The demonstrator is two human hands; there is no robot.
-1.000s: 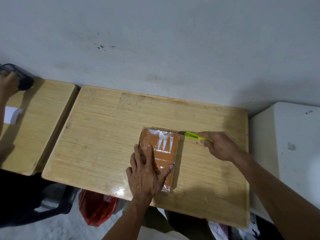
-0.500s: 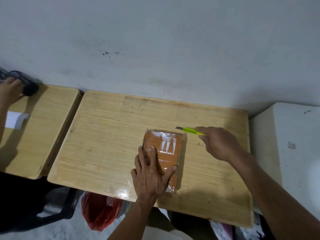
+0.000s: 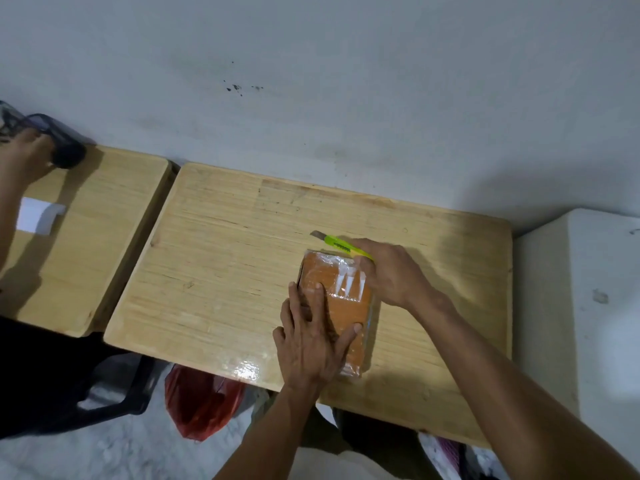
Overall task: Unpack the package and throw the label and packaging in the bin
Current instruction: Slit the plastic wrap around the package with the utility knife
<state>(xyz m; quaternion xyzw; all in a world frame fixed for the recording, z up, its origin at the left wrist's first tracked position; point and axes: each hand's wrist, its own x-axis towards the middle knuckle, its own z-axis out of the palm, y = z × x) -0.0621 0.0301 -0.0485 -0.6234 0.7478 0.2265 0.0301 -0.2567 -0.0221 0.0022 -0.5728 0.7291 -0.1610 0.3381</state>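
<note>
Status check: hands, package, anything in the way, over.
Left hand flat on package, pinning it. Right hand grips green cutter, blade out past package's far edge. Wrap still on. Nothing in the way.

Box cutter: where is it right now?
Head view: the box cutter is in the right hand, just past the far edge of the orange package on the wooden table, blade pointing left.
</note>
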